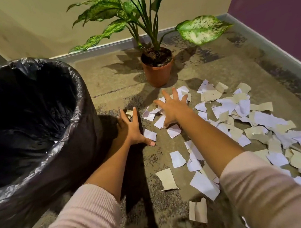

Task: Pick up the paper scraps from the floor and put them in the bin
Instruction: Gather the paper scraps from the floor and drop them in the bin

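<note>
Both hands reach out with fingers spread, the left hand [132, 128] beside the lined bin [38, 122], the right hand [172, 108] over paper scraps [236, 118] strewn across the carpet [118, 84].

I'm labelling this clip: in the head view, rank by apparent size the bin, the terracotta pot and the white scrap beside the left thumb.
1. bin, largest, though nearness to the camera exaggerates it
2. terracotta pot
3. white scrap, clearly smallest
</note>
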Action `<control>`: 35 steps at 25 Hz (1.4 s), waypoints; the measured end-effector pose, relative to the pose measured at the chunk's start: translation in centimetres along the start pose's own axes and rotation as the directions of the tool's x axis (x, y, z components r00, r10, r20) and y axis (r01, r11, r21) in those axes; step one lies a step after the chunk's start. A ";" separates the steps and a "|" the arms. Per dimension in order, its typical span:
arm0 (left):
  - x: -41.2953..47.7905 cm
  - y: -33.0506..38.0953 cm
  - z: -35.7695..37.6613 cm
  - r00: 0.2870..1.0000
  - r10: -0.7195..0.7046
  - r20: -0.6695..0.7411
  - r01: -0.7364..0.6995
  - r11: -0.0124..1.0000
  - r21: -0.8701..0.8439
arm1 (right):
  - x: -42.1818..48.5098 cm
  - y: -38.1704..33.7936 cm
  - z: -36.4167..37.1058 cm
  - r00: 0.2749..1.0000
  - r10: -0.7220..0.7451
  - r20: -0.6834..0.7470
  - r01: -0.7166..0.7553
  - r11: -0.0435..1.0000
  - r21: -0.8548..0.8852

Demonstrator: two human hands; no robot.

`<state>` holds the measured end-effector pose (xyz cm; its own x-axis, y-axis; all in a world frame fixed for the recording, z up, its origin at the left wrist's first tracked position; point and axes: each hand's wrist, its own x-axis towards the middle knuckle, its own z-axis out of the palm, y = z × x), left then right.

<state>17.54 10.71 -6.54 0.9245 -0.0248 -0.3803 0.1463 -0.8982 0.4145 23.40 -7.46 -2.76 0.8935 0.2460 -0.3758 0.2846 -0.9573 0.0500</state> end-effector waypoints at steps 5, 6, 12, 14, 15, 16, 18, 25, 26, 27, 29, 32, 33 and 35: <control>1.5 1.8 -0.2 0.973 0.225 0.046 -0.225 0.974 -0.004 | 1.5 1.3 0.0 0.985 0.012 0.171 -0.033 0.992 0.120; 1.8 2.5 -0.1 0.962 0.262 0.077 -0.264 0.964 0.017 | 1.8 1.6 0.2 0.981 0.005 0.193 -0.035 0.988 0.149; 2.4 3.5 0.4 0.945 0.293 0.147 -0.319 0.926 0.204 | 1.9 1.9 1.8 0.987 -0.075 0.140 0.055 0.989 0.137; 1.9 3.5 0.7 0.945 0.296 0.136 -0.319 0.924 0.208 | 1.2 1.5 2.5 0.990 -0.073 0.117 0.055 0.987 0.148; 1.5 3.6 1.0 0.946 0.297 0.128 -0.318 0.924 0.212 | 0.5 1.3 2.8 0.992 -0.069 0.102 0.053 0.986 0.157; 1.0 3.7 1.3 0.947 0.299 0.122 -0.319 0.922 0.220 | -0.3 1.1 3.0 0.993 -0.073 0.091 0.057 0.985 0.166; -0.3 3.9 1.9 0.943 0.313 0.116 -0.332 0.916 0.226 | -2.1 0.9 3.1 0.992 -0.095 0.082 0.080 0.983 0.166; -7.1 4.3 4.0 0.920 0.337 0.201 -0.377 0.900 0.218 | -10.5 -0.1 5.3 0.983 -0.039 0.179 -0.016 0.956 0.293; -8.1 4.4 4.1 0.919 0.327 0.222 -0.371 0.907 0.199 | -11.4 -0.2 5.5 0.981 -0.041 0.192 -0.016 0.958 0.286; -8.9 4.5 4.2 0.918 0.313 0.246 -0.359 0.917 0.173 | -12.1 -0.2 5.7 0.979 -0.046 0.198 -0.011 0.962 0.273; -10.6 4.7 4.1 0.911 0.275 0.307 -0.328 0.935 0.136 | -13.4 -0.3 6.0 0.976 -0.056 0.211 0.001 0.967 0.255; -12.6 4.6 3.9 0.885 0.205 0.419 -0.287 0.947 0.143 | -15.5 -0.3 6.5 0.968 -0.056 0.245 0.003 0.978 0.209; -13.2 4.5 3.9 0.874 0.189 0.447 -0.287 0.945 0.161 | -16.2 -0.2 6.8 0.966 -0.057 0.252 0.009 0.982 0.190; -14.3 4.3 4.2 0.865 0.181 0.468 -0.317 0.920 0.229 | -17.6 0.0 7.1 0.962 -0.064 0.267 0.020 0.986 0.165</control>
<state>3.50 5.39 -2.76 0.6619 -0.3896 -0.6405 -0.2390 -0.9194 0.3123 5.23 -12.81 -2.69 0.7480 0.2576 -0.6116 0.2416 -0.9641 -0.1106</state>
